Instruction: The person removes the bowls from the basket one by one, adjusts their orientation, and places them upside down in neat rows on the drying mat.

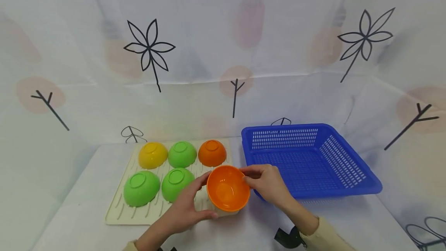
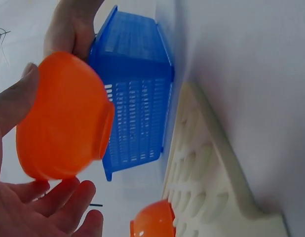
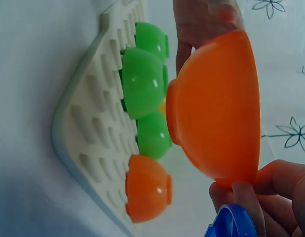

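Observation:
An orange bowl is held up in front of the drying mat, its hollow side facing the head camera. My right hand pinches its right rim between thumb and fingers, as the right wrist view also shows. On the other side, my left hand is spread with thumb and fingers apart, fingertips right at the bowl's wall. The left thumb overlaps the rim in the left wrist view. Behind and left, upside-down bowls stand on the cream mat: a yellow one, several green ones and another orange one.
A blue perforated basket stands on the right of the white-covered table, its near left corner close beside my right hand. Patterned white cloth hangs behind the table and along its sides.

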Demonstrator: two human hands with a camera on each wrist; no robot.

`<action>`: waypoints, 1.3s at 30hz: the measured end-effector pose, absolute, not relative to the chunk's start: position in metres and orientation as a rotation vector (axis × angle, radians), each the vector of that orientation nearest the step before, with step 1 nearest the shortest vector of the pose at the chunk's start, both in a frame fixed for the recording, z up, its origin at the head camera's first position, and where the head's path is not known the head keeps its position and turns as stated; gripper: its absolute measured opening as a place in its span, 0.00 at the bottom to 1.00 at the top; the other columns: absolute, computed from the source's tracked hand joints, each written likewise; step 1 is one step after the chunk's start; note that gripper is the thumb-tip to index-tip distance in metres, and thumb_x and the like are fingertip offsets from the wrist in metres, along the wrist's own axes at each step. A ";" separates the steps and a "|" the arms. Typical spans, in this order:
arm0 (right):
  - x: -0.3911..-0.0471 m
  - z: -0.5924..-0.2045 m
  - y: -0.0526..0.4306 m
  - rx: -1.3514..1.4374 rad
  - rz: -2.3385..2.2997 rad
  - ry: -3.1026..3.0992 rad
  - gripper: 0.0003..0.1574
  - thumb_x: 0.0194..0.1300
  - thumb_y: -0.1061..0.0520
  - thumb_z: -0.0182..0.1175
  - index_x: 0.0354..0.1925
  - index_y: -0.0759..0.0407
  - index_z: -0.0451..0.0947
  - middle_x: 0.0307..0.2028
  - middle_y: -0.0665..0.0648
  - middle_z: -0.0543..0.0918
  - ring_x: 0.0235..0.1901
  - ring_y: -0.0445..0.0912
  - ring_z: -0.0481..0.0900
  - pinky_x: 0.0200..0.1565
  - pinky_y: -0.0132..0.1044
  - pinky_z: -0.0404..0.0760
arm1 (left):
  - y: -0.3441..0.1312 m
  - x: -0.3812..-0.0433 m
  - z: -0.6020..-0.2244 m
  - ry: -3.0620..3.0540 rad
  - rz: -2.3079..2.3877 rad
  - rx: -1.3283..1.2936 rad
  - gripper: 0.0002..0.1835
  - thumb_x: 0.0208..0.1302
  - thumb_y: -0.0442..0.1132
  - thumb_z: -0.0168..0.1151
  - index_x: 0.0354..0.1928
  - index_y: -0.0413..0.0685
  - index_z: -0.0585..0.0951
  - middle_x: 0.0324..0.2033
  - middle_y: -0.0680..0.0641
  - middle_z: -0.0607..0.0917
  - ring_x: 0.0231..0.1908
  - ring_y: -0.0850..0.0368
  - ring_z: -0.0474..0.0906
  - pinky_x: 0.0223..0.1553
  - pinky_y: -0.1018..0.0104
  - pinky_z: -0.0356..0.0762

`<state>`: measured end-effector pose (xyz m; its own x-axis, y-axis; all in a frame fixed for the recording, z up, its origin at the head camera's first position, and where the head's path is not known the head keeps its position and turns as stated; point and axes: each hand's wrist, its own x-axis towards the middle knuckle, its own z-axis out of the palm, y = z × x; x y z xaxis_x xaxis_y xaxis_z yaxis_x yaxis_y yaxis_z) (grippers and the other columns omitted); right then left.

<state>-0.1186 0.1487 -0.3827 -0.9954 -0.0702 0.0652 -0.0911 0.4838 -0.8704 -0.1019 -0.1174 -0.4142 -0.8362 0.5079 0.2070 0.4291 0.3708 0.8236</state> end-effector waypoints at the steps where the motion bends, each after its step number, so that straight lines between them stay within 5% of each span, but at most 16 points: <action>1: -0.119 -0.383 0.148 0.147 1.577 -2.684 0.13 0.60 0.66 0.68 0.43 0.56 0.89 0.38 0.52 0.88 0.35 0.45 0.86 0.35 0.34 0.86 | -0.116 -0.102 -0.415 2.521 1.504 0.859 0.52 0.50 0.56 0.77 0.75 0.64 0.59 0.68 0.63 0.69 0.66 0.58 0.67 0.65 0.43 0.67; 11: -0.119 -0.389 0.150 0.184 1.621 -2.653 0.13 0.62 0.63 0.69 0.46 0.57 0.88 0.40 0.54 0.88 0.37 0.46 0.87 0.35 0.35 0.86 | -0.106 -0.102 -0.416 2.497 1.598 0.781 0.48 0.55 0.56 0.74 0.74 0.57 0.61 0.67 0.58 0.70 0.62 0.55 0.71 0.60 0.46 0.73; 28: -0.117 -0.391 0.156 0.300 1.609 -2.626 0.16 0.61 0.63 0.70 0.49 0.57 0.86 0.42 0.53 0.88 0.45 0.50 0.86 0.41 0.36 0.85 | -0.110 -0.115 -0.422 2.432 1.673 0.782 0.50 0.47 0.53 0.80 0.73 0.60 0.64 0.66 0.60 0.72 0.65 0.53 0.69 0.64 0.38 0.66; 39: -0.113 -0.390 0.161 0.307 1.719 -2.482 0.16 0.62 0.56 0.71 0.49 0.54 0.87 0.45 0.53 0.87 0.50 0.48 0.84 0.50 0.39 0.83 | -0.110 -0.129 -0.429 2.196 1.803 0.624 0.47 0.51 0.45 0.79 0.71 0.51 0.65 0.63 0.46 0.78 0.66 0.44 0.70 0.66 0.36 0.60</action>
